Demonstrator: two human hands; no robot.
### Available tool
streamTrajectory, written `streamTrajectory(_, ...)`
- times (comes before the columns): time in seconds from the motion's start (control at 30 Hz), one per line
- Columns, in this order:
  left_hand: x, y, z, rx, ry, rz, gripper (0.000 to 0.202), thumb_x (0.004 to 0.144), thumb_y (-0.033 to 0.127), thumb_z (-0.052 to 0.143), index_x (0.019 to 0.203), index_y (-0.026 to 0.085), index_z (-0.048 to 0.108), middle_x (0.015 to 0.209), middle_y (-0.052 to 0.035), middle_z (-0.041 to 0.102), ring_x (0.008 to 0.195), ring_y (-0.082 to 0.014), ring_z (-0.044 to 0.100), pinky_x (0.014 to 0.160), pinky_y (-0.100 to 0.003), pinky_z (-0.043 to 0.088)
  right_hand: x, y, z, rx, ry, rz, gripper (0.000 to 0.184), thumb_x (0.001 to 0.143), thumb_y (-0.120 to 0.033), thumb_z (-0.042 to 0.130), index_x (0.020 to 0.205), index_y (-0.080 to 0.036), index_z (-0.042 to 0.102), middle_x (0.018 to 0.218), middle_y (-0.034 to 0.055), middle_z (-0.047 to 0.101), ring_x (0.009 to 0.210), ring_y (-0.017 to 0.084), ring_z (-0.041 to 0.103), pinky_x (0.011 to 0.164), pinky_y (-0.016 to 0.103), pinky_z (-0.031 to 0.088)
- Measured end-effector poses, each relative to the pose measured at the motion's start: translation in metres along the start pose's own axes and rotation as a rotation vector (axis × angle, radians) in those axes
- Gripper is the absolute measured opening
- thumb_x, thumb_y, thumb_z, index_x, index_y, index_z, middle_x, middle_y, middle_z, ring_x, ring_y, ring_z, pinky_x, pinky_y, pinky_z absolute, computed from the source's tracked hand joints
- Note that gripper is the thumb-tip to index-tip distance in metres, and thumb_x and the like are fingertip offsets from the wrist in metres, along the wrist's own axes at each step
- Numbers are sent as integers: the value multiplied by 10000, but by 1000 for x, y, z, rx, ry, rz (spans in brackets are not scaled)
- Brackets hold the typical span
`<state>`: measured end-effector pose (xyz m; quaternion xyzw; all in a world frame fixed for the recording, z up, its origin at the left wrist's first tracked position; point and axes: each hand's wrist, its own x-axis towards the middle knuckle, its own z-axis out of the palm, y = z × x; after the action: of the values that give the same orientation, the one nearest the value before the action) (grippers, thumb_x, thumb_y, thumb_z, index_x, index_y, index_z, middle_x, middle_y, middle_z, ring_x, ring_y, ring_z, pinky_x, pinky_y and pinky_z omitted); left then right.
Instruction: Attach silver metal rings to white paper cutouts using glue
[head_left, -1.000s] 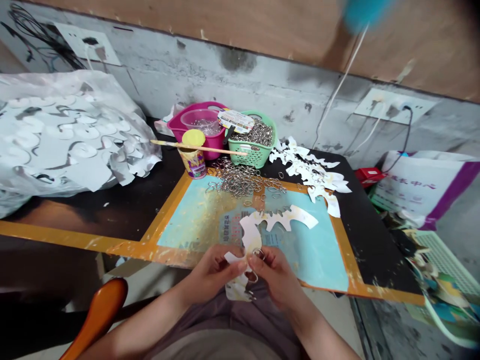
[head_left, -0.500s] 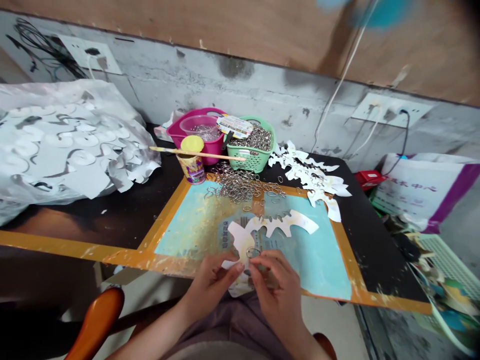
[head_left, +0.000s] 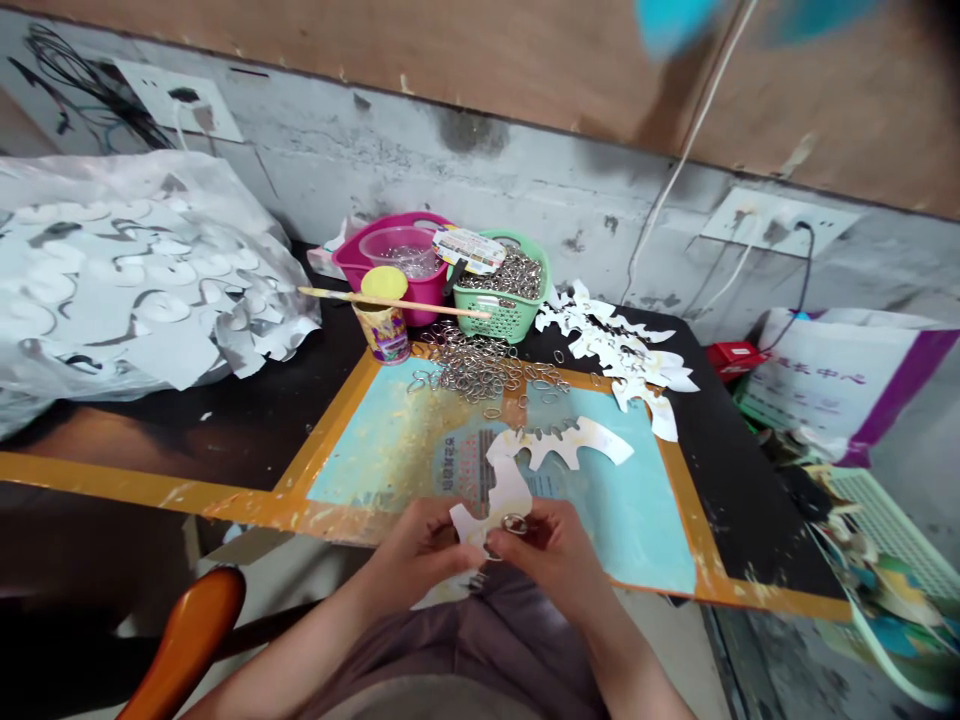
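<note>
A white notched paper cutout (head_left: 510, 490) stretches from between my hands onto the blue sheet (head_left: 637, 510) at the table's front. My left hand (head_left: 424, 550) pinches its near left part between thumb and fingers. On the right side of the same cutout, my right hand (head_left: 551, 550) is closed with the thumb on top. A metal ring (head_left: 514, 523) shows at the right fingertips; whether it is fastened to the paper I cannot tell. More rings line the notches along the cutout's far arm. Farther back lies a loose pile of metal rings (head_left: 480, 365).
Behind the pile stand a green basket (head_left: 502, 315) of rings, a pink basket (head_left: 424, 305) and a paint-stained cup (head_left: 382, 335) with a brush (head_left: 420, 304) across it. More paper cutouts (head_left: 615, 350) lie at the right. A plastic bag (head_left: 150, 290) of cutouts fills the left.
The cutout's near part has turned and come lower toward my lap. My right hand has closed over its edge, and the ring now lies flatter at the fingertips.
</note>
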<state>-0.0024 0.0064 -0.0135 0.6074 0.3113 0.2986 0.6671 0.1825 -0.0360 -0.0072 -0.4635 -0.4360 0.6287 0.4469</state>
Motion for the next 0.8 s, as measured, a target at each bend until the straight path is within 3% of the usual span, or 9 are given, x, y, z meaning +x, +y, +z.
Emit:
streamTrajectory(0.1,-3,1,-2,-16,-11,-85,457,764,568,777,895,162,615,628,53,514,507,-76,377,474,-189,291,2,-8,-2,-124,8,-4,167,798,-333,776,795,-173,726,716,0,659,658,149,585,625,263,469)
streamTrajectory(0.23,-5,6,-7,50,-80,-114,396,833,532,719,787,156,604,620,39,497,542,-87,397,490,-191,299,5,-26,-6,-344,-144,-66,125,835,-280,702,761,-183,728,684,-4,629,626,140,518,576,250,403)
streamTrajectory(0.33,-6,13,-9,24,-140,-97,406,831,539,718,758,155,607,644,26,514,574,-100,429,514,-194,342,5,-34,-6,-380,-248,-97,166,876,-304,654,776,-193,726,705,1,620,635,140,492,581,252,379)
streamTrajectory(0.47,-7,17,-10,-18,-139,-18,401,809,523,749,749,137,654,711,-11,586,658,-132,511,607,-217,430,0,-27,-2,-189,-239,-45,259,874,-440,672,775,-203,701,641,-22,537,553,112,421,518,235,361)
streamTrajectory(0.57,-7,15,-11,-37,-185,10,382,821,493,750,750,121,697,690,-32,622,654,-146,549,631,-234,457,-4,-14,3,-15,-222,18,354,814,-558,711,781,-205,703,656,-14,561,519,105,426,476,229,397)
streamTrajectory(0.8,-10,10,-2,-298,-244,-107,410,789,522,777,844,116,754,724,-89,717,686,-215,686,614,-262,517,-5,18,14,228,-119,120,451,695,-619,759,714,-177,668,574,-28,541,403,74,406,350,188,372)
